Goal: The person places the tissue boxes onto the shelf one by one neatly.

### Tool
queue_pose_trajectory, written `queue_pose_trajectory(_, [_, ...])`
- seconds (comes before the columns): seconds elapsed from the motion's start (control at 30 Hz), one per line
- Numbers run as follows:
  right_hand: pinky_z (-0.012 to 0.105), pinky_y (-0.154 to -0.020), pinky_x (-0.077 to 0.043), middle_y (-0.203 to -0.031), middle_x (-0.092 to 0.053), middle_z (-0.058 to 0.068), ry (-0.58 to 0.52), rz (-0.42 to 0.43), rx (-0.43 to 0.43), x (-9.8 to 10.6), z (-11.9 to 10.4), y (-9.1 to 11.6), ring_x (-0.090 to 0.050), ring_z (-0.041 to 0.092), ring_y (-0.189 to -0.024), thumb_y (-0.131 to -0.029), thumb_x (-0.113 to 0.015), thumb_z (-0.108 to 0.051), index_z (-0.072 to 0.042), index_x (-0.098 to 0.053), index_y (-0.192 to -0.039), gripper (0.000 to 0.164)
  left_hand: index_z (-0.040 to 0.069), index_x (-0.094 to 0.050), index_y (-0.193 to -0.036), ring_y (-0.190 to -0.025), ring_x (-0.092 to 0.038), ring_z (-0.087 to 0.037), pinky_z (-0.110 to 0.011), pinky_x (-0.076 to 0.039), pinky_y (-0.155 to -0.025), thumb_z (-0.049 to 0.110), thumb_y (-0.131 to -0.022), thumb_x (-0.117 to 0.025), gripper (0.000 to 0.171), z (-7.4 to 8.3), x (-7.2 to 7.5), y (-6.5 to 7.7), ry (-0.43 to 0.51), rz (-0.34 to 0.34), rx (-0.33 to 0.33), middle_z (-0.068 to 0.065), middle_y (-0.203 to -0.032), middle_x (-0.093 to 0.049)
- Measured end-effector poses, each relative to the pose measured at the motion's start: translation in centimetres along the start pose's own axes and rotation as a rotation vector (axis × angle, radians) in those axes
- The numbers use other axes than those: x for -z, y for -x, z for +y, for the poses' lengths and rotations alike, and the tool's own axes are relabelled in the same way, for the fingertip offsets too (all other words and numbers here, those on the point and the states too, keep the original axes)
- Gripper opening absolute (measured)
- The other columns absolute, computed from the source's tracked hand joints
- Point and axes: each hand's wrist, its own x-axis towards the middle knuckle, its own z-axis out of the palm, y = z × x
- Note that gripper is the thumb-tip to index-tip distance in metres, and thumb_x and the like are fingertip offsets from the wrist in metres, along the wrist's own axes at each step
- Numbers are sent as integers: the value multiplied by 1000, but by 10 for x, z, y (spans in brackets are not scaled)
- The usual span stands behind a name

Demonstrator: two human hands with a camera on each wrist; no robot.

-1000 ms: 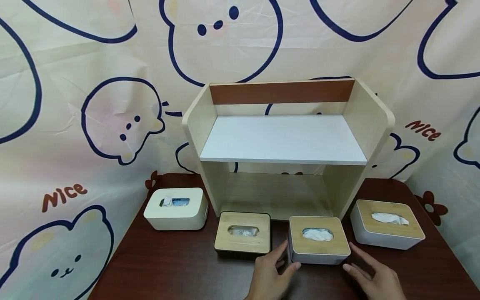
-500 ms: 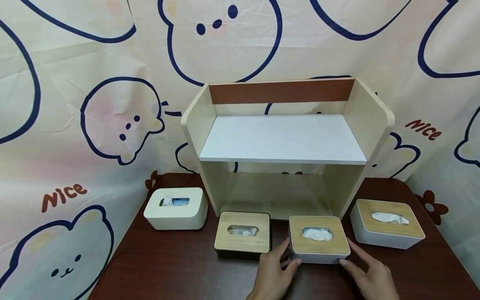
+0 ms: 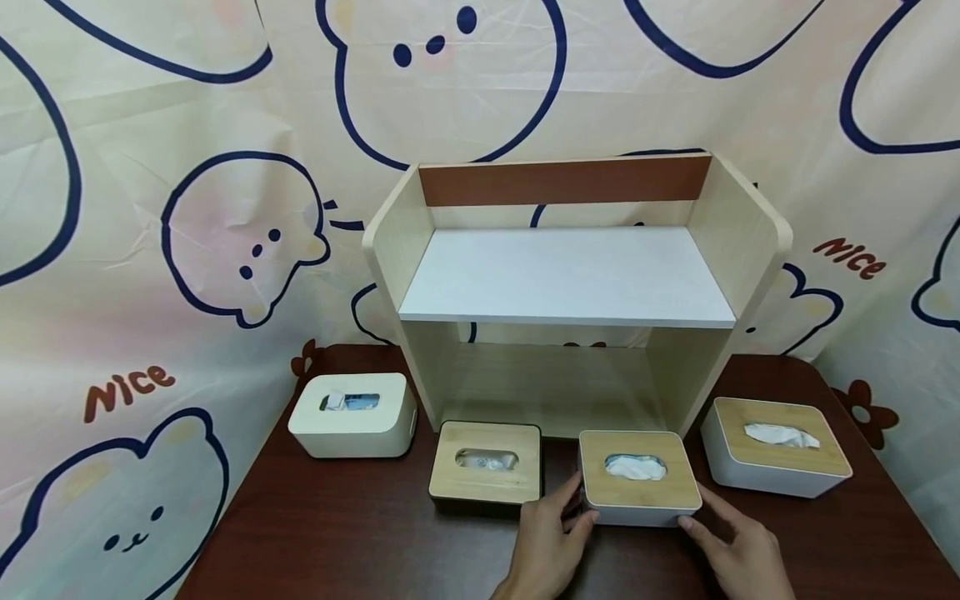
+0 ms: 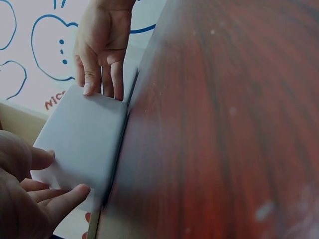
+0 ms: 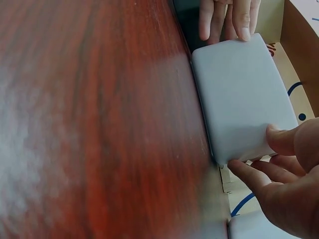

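Observation:
A white tissue box (image 3: 640, 514) with a wooden lid stands on the table, a white tissue showing in its oval slot. My left hand (image 3: 546, 537) holds its left end, fingers along the side and thumb at the front corner. At the opposite end, my right hand (image 3: 742, 546) grips it the same way, thumb on the front face. The left wrist view has the box's plain white front (image 4: 84, 134) between both hands. In the right wrist view, the right thumb lies on that front (image 5: 239, 94) while the fingers reach round the side.
A black-sided tissue box (image 3: 487, 487) with a wooden top sits just left of my left hand. Further left is an all-white tissue box (image 3: 352, 442); another wooden-topped one (image 3: 776, 471) stands at right. Behind rises a two-level shelf (image 3: 566, 275) on the dark wooden table (image 3: 337, 533).
My right hand has moved left onto the right end of the box, its thumb now at the front corner. My left hand has shifted slightly right. The box stays in place.

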Motion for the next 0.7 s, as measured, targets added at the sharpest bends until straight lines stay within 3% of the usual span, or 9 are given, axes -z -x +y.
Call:
queue_pose_trajectory(0.13, [61, -99, -60, -145, -62, 28, -7, 8, -4, 0, 0, 0, -72, 37, -119, -95, -85, -29, 1, -55, -154, 73, -5, -63, -145, -111, -72, -7, -6, -57, -78, 4, -98, -77, 50, 0, -1, 0, -25, 10, -18, -21, -130, -75])
queue_pose_trajectory(0.33, [61, -100, -59, -145, -62, 26, -17, 22, -4, -1, 1, 1, -65, 46, -131, -95, -85, -28, -1, -56, -153, 70, -4, -65, -143, -81, -64, 11, -7, -53, -62, 8, -98, -78, 48, 0, 0, 0, -49, 24, -34, -21, -129, -75])
queue_pose_trajectory(0.5, [66, -107, -54, -145, -62, 24, -31, 32, -13, -2, -1, 1, -59, 47, -138, -95, -85, -27, -2, -57, -153, 69, -8, -66, -140, -73, -56, 14, -7, -52, -59, 8, -98, -79, 47, -1, -1, 0, -69, 50, -83, -23, -128, -75])
queue_pose_trajectory(0.6, [68, -109, -52, -145, -63, 23, -38, 38, -12, -2, -2, 2, -58, 47, -140, -95, -85, -26, -2, -58, -153, 68, -9, -66, -140, -84, -64, 9, -6, -54, -65, 7, -98, -78, 46, -1, -1, 0, -81, 64, -102, -23, -129, -74])
queue_pose_trajectory(0.7, [69, -108, -51, -143, -65, 23, -38, 62, 8, -3, -4, 4, -59, 47, -138, -94, -86, -24, -3, -60, -151, 66, -9, -65, -140, -106, -73, -7, -5, -56, -78, 8, -99, -77, 45, -1, -1, 0, -93, 75, -107, -23, -132, -72])
